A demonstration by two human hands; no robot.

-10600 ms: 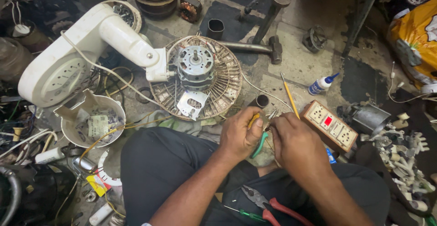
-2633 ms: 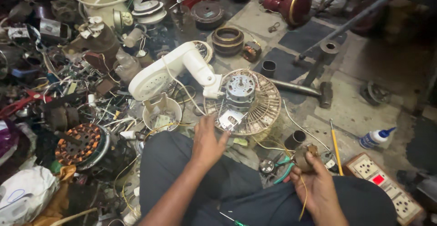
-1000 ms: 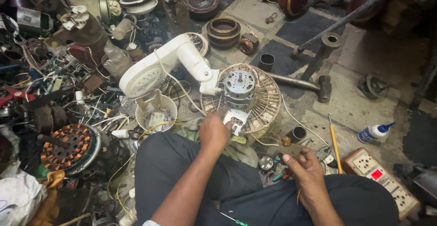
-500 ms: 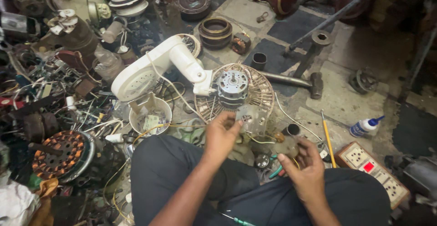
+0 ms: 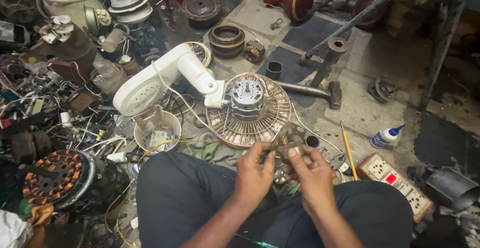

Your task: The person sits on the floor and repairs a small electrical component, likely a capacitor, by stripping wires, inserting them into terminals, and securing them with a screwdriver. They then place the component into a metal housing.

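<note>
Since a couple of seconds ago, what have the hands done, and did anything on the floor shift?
The left hand pulled back from the fan motor and met the right hand over the lap; both now pinch a small metal part. The motor, white fan housing, hammer and socket board lie as before.

Fan motor (image 5: 246, 98): bare dull metal. Fan stand (image 5: 160, 78): smooth glossy white plastic. Grille (image 5: 270, 123): rusty wire. Stator (image 5: 52, 175): copper windings. Floor (image 5: 360, 108): rough, stained concrete.

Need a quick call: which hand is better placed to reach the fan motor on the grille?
Left, probably. The left hand sits directly below the fan motor; the right hand lies further right.
</note>
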